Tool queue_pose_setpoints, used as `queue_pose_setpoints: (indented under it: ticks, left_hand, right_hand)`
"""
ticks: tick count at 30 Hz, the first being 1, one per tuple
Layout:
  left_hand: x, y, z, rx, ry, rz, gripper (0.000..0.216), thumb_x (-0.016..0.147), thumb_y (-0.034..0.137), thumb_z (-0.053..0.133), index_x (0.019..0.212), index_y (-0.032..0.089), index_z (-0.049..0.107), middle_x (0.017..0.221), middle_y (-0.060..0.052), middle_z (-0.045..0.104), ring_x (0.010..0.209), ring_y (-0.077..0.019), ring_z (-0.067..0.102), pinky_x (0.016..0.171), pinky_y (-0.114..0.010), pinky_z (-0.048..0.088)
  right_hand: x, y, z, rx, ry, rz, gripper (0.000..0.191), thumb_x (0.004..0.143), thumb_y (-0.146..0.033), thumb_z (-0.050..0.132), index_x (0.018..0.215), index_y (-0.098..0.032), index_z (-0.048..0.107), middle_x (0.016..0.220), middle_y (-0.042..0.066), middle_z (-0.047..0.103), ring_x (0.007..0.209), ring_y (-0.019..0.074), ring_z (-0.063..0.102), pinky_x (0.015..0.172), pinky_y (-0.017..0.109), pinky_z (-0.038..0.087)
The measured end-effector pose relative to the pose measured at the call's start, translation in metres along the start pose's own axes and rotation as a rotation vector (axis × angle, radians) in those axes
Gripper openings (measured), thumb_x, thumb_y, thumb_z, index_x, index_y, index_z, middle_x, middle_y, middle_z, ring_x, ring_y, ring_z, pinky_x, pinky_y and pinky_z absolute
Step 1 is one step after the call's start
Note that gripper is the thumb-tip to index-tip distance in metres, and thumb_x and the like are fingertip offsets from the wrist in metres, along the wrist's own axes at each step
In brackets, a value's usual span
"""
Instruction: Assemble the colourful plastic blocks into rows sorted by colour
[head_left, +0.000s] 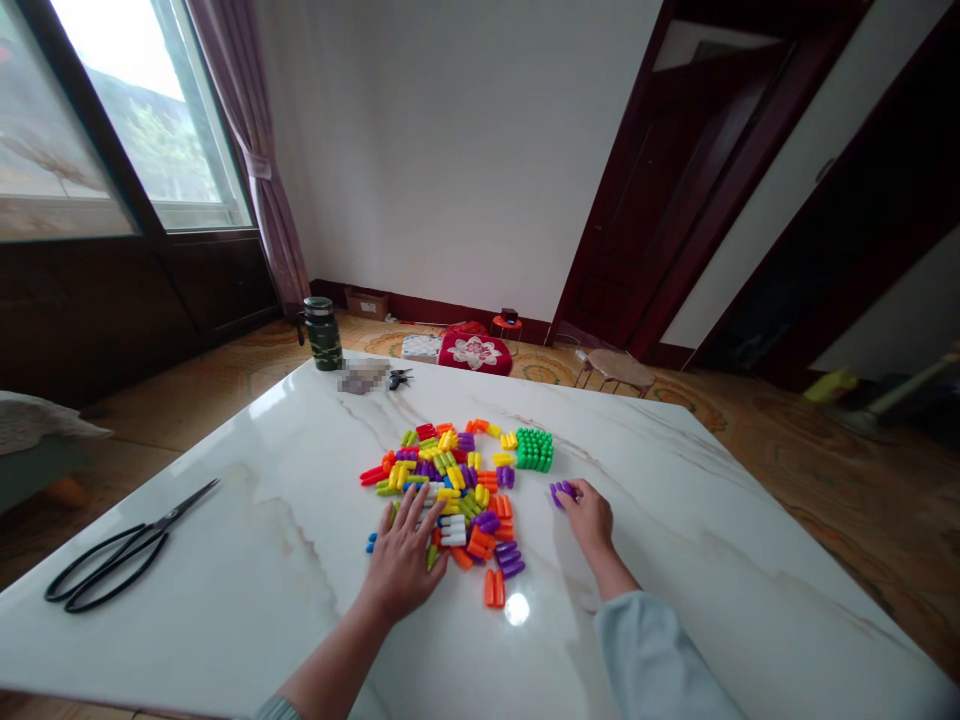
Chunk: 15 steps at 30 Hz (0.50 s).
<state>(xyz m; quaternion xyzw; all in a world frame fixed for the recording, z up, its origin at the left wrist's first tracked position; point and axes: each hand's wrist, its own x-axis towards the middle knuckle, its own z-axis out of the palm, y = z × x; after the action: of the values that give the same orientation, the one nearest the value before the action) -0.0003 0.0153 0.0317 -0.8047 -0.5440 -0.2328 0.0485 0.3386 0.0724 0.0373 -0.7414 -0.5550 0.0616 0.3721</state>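
A loose heap of colourful plastic toy pieces point(450, 478), each made of joined rounded rods, spreads over the middle of the white table. My left hand point(405, 555) lies on the near left part of this heap with its fingers spread, touching several pieces. To the right of the heap, my right hand point(589, 515) pinches a purple piece point(562, 493) between thumb and fingers, just over the tabletop. Beyond it stands a neat block of green pieces point(535, 449) set close together. An orange piece point(494, 589) lies at the near edge of the heap.
Black-handled scissors point(142, 550) lie at the left of the marble-patterned table point(675, 600). Near the far left corner are a camouflage flask point(322, 334), a blurred-out item point(364, 376) and a small dark object point(400, 379). A stool point(619, 370) stands on the floor beyond.
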Motion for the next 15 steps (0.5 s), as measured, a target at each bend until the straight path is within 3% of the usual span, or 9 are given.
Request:
queue_pose_setpoints:
  ticks: [7, 15]
  left_hand:
    - [-0.001, -0.001, 0.001, -0.001, 0.002, 0.0, 0.067, 0.08, 0.034, 0.056, 0.144, 0.029, 0.041, 0.155, -0.007, 0.032, 0.143, -0.0341, 0.026, 0.113, -0.054, 0.024]
    - [-0.001, -0.001, 0.0, 0.008, -0.013, 0.005, 0.07, 0.079, 0.034, 0.057, 0.146, 0.029, 0.038, 0.156, -0.007, 0.031, 0.144, -0.0336, 0.025, 0.114, -0.054, 0.024]
  right_hand:
    - [0.005, -0.015, 0.033, 0.271, 0.045, -0.053, 0.035, 0.073, -0.044, 0.057, 0.087, -0.015, 0.072, 0.085, 0.01, 0.07, 0.066, 0.019, 0.062, 0.07, 0.034, 0.05]
    - [0.006, -0.031, 0.065, 0.297, 0.114, 0.014, 0.033, 0.075, -0.041, 0.056, 0.088, -0.013, 0.069, 0.084, 0.014, 0.072, 0.076, 0.0239, 0.066, 0.075, 0.037, 0.051]
